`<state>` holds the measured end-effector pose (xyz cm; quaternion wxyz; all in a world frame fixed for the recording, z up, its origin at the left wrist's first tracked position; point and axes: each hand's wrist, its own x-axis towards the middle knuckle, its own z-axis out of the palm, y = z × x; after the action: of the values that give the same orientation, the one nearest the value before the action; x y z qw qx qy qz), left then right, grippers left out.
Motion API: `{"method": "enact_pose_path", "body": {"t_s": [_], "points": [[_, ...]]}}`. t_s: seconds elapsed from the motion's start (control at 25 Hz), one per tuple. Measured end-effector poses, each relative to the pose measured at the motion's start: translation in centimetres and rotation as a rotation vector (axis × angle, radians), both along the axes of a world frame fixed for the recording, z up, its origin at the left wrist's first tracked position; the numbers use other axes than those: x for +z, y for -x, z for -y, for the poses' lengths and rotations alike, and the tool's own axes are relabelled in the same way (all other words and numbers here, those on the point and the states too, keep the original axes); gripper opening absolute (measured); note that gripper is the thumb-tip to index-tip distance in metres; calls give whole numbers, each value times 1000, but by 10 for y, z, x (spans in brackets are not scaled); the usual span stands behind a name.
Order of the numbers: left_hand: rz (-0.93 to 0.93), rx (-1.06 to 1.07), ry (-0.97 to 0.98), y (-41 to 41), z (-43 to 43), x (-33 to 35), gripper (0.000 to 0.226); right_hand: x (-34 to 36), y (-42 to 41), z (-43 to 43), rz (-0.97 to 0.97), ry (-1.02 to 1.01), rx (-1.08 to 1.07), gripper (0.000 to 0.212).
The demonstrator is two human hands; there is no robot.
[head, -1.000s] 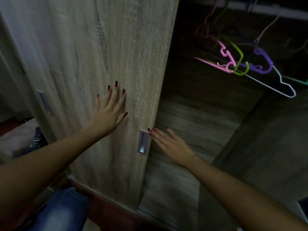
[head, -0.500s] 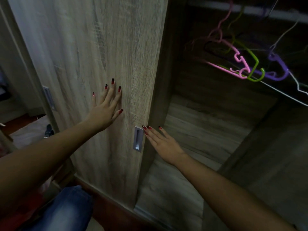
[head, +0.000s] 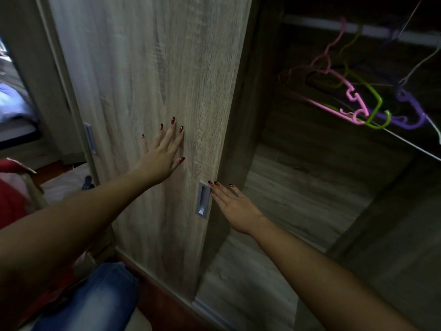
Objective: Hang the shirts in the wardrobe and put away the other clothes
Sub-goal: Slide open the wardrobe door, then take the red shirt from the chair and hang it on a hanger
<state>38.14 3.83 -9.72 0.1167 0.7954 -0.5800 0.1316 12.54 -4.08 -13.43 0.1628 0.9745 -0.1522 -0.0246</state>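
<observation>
A wood-grain sliding wardrobe door fills the middle of the head view. My left hand lies flat on its face with fingers spread. My right hand is open too, its fingertips at the door's right edge beside the metal recessed handle. To the right the wardrobe interior stands dark and bare of clothes. Empty hangers dangle from a rail at the upper right: a pink hanger, a green hanger, a purple hanger.
Blue jeans show at the bottom left, with red cloth on the left edge. A second recessed handle sits on the other door panel. A white wire hanger hangs far right. A bed shows blurred at far left.
The door has slid left, exposing more of the interior. Both hands moved left with it, and the view shifted so the hangers now sit further right and lower.
</observation>
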Motion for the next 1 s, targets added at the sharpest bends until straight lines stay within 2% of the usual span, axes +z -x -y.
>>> {"method": "enact_pose_path", "body": {"t_s": [0.2, 0.36, 0.48, 0.6, 0.76, 0.92, 1.0], "points": [[-93, 85, 74, 32, -30, -8, 67, 7, 1, -15, 179, -197, 24, 68], [-87, 106, 73, 26, -80, -17, 62, -3, -18, -24, 309, -277, 138, 60], [-135, 220, 69, 17, -127, -27, 64, -11, -45, -39, 376, -276, 192, 53], [-184, 349, 61, 5, -189, -37, 69, -17, -88, -66, 389, -393, 301, 49], [-150, 497, 52, -36, -281, -48, 62, -18, -155, -124, 416, -613, 352, 39], [-209, 697, 214, -103, -347, -51, 44, -13, -238, -179, 397, -806, 369, 28], [-278, 773, 282, -154, -372, -54, 45, -10, -297, -206, 396, -874, 348, 24]]}}
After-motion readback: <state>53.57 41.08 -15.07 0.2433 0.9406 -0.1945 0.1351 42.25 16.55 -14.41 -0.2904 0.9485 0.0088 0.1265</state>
